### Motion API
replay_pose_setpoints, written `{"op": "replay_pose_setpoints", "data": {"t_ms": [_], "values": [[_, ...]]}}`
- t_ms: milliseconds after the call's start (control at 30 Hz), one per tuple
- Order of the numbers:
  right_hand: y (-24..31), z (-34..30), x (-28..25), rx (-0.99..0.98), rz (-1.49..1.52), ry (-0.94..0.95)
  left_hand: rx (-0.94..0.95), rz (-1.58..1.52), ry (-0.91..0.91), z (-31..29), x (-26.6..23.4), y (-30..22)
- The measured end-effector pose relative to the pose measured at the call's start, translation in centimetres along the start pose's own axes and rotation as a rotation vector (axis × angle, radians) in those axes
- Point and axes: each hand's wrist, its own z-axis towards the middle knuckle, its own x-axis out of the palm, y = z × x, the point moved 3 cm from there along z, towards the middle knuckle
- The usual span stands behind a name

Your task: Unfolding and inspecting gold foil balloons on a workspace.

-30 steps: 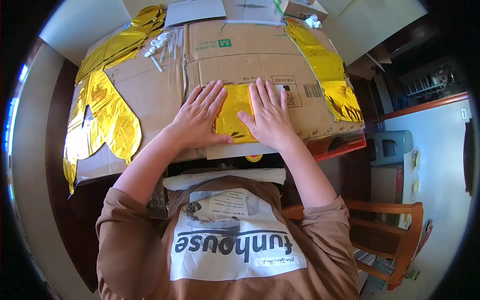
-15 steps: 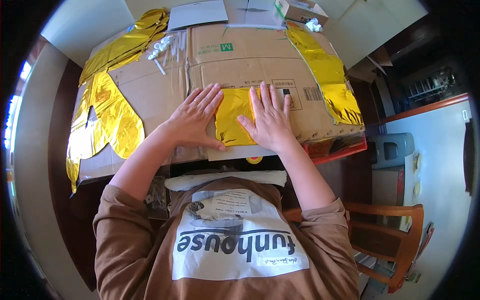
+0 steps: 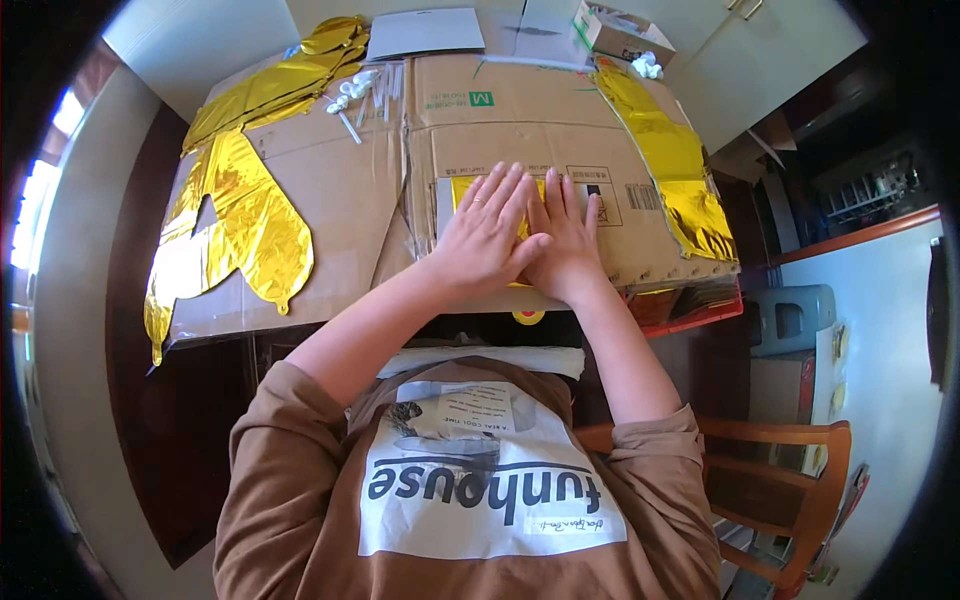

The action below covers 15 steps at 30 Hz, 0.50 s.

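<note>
My left hand (image 3: 485,235) and my right hand (image 3: 568,245) lie flat, side by side, pressing on a folded gold foil balloon (image 3: 461,190). Their fingers are stretched out, and the left palm and thumb overlap the right hand's base. Most of the folded foil is hidden beneath them. A pale card (image 3: 443,205) shows under its left edge. To the left, an unfolded gold foil balloon (image 3: 265,240) with a gap in its middle hangs partly over the edge. A long gold foil piece (image 3: 690,195) lies at the right.
Flattened cardboard (image 3: 330,230) covers the table. More gold foil balloons (image 3: 270,92) lie at the far left, near clear straws (image 3: 388,90) and white plastic bits (image 3: 352,88). A pale flat board (image 3: 425,33) and an open box (image 3: 625,38) sit behind. A wooden chair (image 3: 832,470) stands at right.
My left hand has moved right, from beside the folded foil onto it, next to my right hand. The pale card now shows at the foil's left instead of along its near edge.
</note>
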Motion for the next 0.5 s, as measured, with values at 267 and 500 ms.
{"op": "replay_pose_setpoints", "data": {"t_ms": [267,500], "values": [[-0.4,-0.3,0.8,0.014,0.054,-0.042,-0.073,0.277,0.073,-1.3,1.2,1.9],[-0.2,-0.4,0.9,0.021,0.063,-0.054,-0.218,-0.071,0.223,-0.8,-0.2,3.6]]}}
